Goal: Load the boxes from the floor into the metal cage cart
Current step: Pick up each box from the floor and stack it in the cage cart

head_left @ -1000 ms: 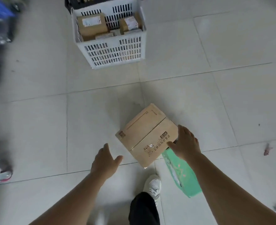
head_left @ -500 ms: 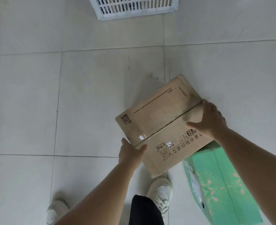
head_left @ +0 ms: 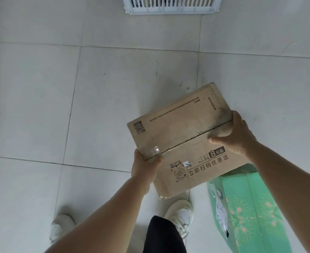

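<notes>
Cardboard box point(head_left: 183, 141) held over the floor point(head_left: 41, 97), long axis running lower-left to upper-right. Left hand point(head_left: 145, 168) clamps the near-left edge, right hand point(head_left: 236, 133) the far-right end; green box point(head_left: 251, 207) sits beneath.

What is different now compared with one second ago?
The left hand, free a second ago, now grips the brown cardboard box at its near-left edge. The right hand keeps its hold on the right edge. The green box stays beside the feet.
</notes>
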A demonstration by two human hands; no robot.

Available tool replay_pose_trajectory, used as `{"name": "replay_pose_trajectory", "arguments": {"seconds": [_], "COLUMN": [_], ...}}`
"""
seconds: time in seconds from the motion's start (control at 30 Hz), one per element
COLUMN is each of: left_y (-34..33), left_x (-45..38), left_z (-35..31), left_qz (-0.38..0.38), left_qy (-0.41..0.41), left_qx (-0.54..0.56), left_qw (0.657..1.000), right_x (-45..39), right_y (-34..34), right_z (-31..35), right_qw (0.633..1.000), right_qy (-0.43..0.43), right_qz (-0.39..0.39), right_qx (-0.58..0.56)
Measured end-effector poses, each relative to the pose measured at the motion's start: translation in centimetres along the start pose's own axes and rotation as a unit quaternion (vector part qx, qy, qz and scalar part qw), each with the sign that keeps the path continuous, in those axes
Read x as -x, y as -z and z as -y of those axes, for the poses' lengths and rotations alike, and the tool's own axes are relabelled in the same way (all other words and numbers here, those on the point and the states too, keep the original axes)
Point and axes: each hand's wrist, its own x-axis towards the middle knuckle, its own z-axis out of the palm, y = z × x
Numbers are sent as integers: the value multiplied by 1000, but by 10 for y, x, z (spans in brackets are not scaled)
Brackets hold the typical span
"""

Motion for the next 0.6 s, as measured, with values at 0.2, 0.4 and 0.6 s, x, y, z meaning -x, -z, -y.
{"name": "replay_pose_trajectory", "arguments": {"seconds": [0.2,0.4,0.6], "left_y": [81,187,306], "left_x": [47,120,192], "left_z": [-41,-92,-147], "left_qz": [-27,-52,-90], "left_qy": [-87,-186,-277], "left_qx": [60,69,62], "left_qw": [994,979,955], "right_x": [68,166,269], "right_y": [19,51,75], "right_z": [76,170,272], "right_qw": [997,985,968], "right_qy": [19,48,76], "right_qz": [-53,-118,-168], "right_qx": [-55,-120,-173]}}
